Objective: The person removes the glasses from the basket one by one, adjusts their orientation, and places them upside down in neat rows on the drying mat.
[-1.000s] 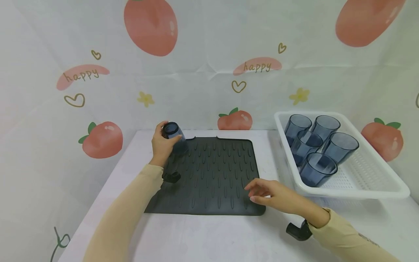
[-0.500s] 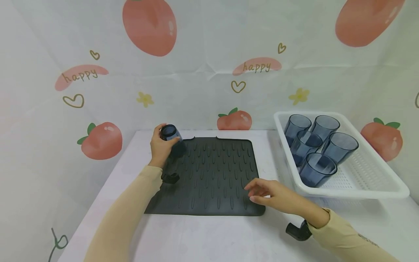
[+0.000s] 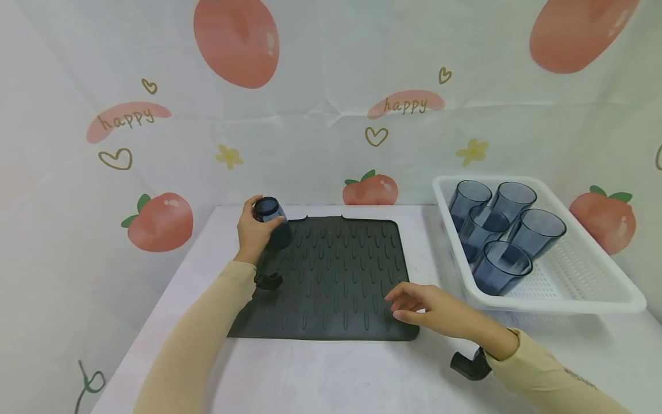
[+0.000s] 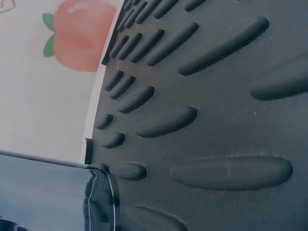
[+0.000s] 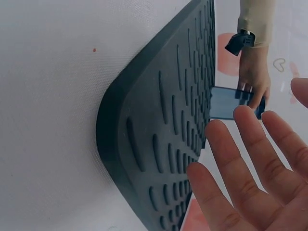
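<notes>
My left hand (image 3: 252, 234) grips a blue tinted drinking glass (image 3: 270, 211) at the far left corner of a black ridged drying mat (image 3: 336, 282). The glass is upside down, its thick dark base uppermost. Its rim meets the mat's surface in the left wrist view, where part of the clear blue wall (image 4: 43, 192) shows and the fingers are out of sight. Over the mat's near right corner, my right hand (image 3: 437, 310) hovers with relaxed fingers and nothing in them. Those fingers (image 5: 250, 144) are spread in the right wrist view.
At the right stands a white plastic basket (image 3: 605, 299) with several blue glasses (image 3: 504, 267) grouped in its left half, mouths up. Both lie on a white table (image 3: 310, 374). Behind it hangs a pale backdrop (image 3: 310, 144) printed with fruit and hearts.
My left hand has lowered the upside-down glass slightly and shifted it a little left, then stayed nearly still for the last half second. My right hand keeps its place.
</notes>
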{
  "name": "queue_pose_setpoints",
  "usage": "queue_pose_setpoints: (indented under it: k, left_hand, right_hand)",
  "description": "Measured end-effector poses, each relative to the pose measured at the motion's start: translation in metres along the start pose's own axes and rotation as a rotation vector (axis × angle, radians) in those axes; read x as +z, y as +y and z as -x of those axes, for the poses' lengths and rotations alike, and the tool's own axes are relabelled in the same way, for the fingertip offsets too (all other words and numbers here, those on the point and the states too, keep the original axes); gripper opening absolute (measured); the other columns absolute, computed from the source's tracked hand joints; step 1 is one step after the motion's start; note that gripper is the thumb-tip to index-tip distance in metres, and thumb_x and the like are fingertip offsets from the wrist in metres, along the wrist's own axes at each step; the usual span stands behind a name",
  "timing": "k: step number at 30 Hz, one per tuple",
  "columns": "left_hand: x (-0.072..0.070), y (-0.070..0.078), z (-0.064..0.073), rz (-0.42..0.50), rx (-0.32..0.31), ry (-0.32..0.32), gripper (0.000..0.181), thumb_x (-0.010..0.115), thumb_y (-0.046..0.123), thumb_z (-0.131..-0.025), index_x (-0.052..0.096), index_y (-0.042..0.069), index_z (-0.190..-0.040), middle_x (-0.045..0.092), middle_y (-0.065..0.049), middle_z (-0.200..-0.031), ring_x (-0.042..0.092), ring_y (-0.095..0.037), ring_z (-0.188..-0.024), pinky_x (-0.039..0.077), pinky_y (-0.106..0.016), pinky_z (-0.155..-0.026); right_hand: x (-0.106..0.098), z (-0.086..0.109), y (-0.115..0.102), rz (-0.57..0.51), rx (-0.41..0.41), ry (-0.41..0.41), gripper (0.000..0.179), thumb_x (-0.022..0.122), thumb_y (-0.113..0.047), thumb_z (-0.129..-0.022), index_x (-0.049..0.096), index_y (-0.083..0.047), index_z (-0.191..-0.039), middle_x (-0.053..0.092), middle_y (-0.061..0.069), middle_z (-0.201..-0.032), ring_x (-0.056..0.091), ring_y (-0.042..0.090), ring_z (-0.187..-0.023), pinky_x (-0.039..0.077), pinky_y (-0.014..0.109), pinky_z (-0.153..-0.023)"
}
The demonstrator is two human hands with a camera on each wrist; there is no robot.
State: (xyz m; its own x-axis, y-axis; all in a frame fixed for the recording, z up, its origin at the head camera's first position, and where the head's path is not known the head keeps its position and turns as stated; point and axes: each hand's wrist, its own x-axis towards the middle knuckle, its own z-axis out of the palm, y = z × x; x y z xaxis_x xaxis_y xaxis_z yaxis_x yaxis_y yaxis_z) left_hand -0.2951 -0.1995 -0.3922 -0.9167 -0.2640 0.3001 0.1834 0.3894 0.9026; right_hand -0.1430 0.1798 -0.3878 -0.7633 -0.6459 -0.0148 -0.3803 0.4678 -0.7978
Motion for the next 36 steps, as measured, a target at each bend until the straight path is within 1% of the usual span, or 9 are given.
queue_pose_setpoints:
  k: [5,10,18,24,36]
  left_hand:
    - [-0.0008,0.0010,-0.0003,-0.005,-0.004,-0.006,0.072,0.079,0.010,-0.080,0.043,0.014,-0.143,0.054,-0.019,-0.133,0.056,-0.034,-0.116,0.047,-0.049,-0.096]
    - [-0.0018,0.0017,-0.0019,-0.008,-0.020,-0.018,0.073,0.079,0.010,-0.080,0.042,0.015,-0.143,0.054,-0.020,-0.132,0.056,-0.034,-0.115,0.046,-0.050,-0.095]
    - [-0.0019,0.0001,-0.0052,0.028,-0.040,-0.072,0.076,0.078,0.009,-0.080,0.037,0.015,-0.144,0.050,-0.020,-0.132,0.052,-0.036,-0.116,0.044,-0.051,-0.098]
    - [-0.0014,0.0001,-0.0045,0.046,-0.050,-0.089,0.078,0.077,0.008,-0.081,0.034,0.014,-0.146,0.048,-0.020,-0.135,0.051,-0.035,-0.119,0.042,-0.051,-0.100]
    - [-0.0016,-0.0032,-0.0055,0.071,-0.063,-0.086,0.079,0.078,0.006,-0.079,0.034,0.015,-0.145,0.047,-0.021,-0.135,0.050,-0.035,-0.121,0.041,-0.051,-0.101]
  right_hand:
    - [-0.0012,-0.0009,-0.0024,0.000,-0.018,-0.001,0.028,0.063,-0.021,-0.095,0.059,-0.004,-0.117,0.070,0.007,-0.102,0.064,0.005,-0.092,0.054,0.024,-0.081]
    - [-0.0010,-0.0027,-0.0039,-0.002,-0.001,-0.009,0.028,0.063,-0.021,-0.095,0.059,-0.004,-0.118,0.070,0.007,-0.103,0.064,0.005,-0.091,0.054,0.024,-0.081]
    - [0.0000,-0.0032,-0.0045,-0.003,0.018,-0.019,0.028,0.063,-0.021,-0.095,0.059,-0.005,-0.118,0.069,0.006,-0.103,0.064,0.005,-0.091,0.053,0.024,-0.082]
    - [0.0012,-0.0031,-0.0029,-0.015,0.010,-0.022,0.029,0.063,-0.021,-0.095,0.059,-0.004,-0.118,0.069,0.008,-0.103,0.064,0.005,-0.091,0.054,0.024,-0.082]
    - [0.0032,-0.0019,0.0013,-0.018,0.009,-0.023,0.030,0.062,-0.025,-0.095,0.059,-0.005,-0.118,0.070,0.007,-0.104,0.064,0.005,-0.093,0.053,0.024,-0.080]
